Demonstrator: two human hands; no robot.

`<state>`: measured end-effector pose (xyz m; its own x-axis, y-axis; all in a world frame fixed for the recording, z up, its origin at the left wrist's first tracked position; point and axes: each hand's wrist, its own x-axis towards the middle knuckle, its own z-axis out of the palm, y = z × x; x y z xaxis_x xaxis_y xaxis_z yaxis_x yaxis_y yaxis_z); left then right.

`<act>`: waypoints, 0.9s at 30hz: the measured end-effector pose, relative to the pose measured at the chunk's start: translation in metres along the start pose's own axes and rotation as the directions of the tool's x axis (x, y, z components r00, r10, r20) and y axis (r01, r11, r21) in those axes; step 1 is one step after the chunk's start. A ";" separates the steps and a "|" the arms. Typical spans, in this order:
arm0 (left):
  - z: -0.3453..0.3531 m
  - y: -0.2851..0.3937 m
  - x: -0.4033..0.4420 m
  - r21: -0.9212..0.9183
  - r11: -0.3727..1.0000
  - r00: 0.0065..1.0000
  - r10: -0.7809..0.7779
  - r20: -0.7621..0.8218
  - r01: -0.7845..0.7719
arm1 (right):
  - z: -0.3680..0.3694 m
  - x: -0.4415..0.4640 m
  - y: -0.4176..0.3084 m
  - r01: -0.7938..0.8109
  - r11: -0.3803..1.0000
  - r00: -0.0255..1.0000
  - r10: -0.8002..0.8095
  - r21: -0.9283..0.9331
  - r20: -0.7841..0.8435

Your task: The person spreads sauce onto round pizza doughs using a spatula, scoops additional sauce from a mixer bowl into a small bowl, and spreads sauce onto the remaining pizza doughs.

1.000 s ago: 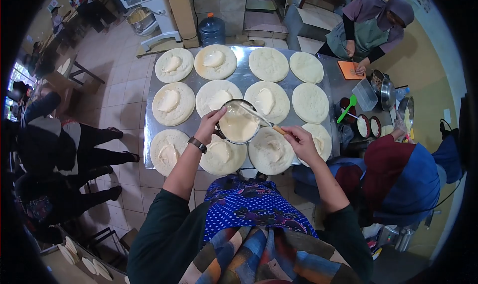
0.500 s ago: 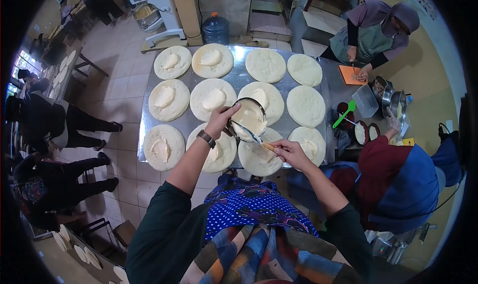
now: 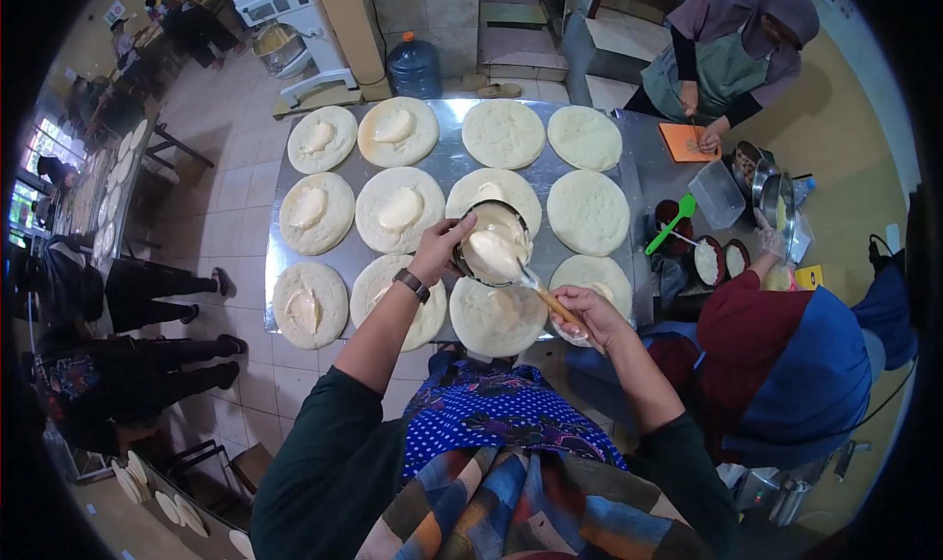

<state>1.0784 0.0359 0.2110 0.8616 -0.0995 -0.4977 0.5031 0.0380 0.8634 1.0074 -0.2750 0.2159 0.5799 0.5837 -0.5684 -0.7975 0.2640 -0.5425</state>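
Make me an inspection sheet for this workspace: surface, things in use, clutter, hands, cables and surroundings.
Surface: metal table, bearing twelve flat dough rounds.
Things in use: bowl of cream, held above the dough; wooden-handled spatula, its head at the bowl. Three rounds toward the far right look bare; most others carry cream.
Clutter: green spatula and clear tub on the side counter.
Hands: left hand grips the bowl; right hand grips the wooden handle.
Cables: dark cord at the right edge; its ends are unclear.
Surroundings: mixer, blue water jug; a co-worker at an orange board.
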 end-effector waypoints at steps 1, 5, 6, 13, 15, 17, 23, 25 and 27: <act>0.003 0.001 0.002 0.002 1.000 1.000 0.000 0.004 0.000 | -0.001 -0.002 -0.005 0.003 1.000 1.000 -0.003 0.002 -0.002; 0.019 0.002 0.010 -0.068 0.998 0.999 -0.016 0.036 0.018 | -0.006 -0.003 -0.015 0.141 0.881 0.948 -0.251 -0.452 -0.194; 0.024 0.002 0.013 -0.084 0.996 0.999 -0.002 0.044 0.006 | -0.005 0.000 -0.013 0.137 0.760 0.918 -0.339 -0.635 -0.207; 0.045 0.010 0.025 -0.018 1.000 1.000 -0.005 -0.011 0.005 | 0.002 -0.007 -0.006 0.108 0.916 0.957 -0.200 -0.387 -0.208; 0.046 0.011 0.025 -0.035 0.996 0.996 -0.085 0.034 0.086 | -0.006 -0.010 -0.004 0.103 0.970 0.973 -0.145 -0.222 -0.181; 0.046 0.002 0.034 -0.091 0.992 0.994 -0.085 0.072 0.091 | -0.020 -0.011 0.002 0.105 0.993 0.994 -0.102 0.049 -0.050; 0.058 -0.006 0.055 -0.160 0.980 0.987 -0.097 0.125 0.117 | -0.076 -0.018 -0.005 0.241 0.963 0.956 -0.214 0.120 -0.199; 0.065 -0.004 0.064 -0.161 0.982 0.992 -0.083 0.097 0.098 | -0.098 -0.019 -0.020 0.309 0.951 0.907 -0.292 0.006 -0.304; 0.072 -0.001 0.071 -0.170 0.981 0.994 -0.079 0.075 0.091 | -0.116 -0.013 -0.033 0.359 0.926 0.840 -0.375 -0.116 -0.392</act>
<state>1.1347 -0.0430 0.1809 0.8114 -0.1770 -0.5570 0.5837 0.1974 0.7876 1.0453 -0.3802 0.1692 0.8512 0.0901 -0.5170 -0.5113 0.3651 -0.7780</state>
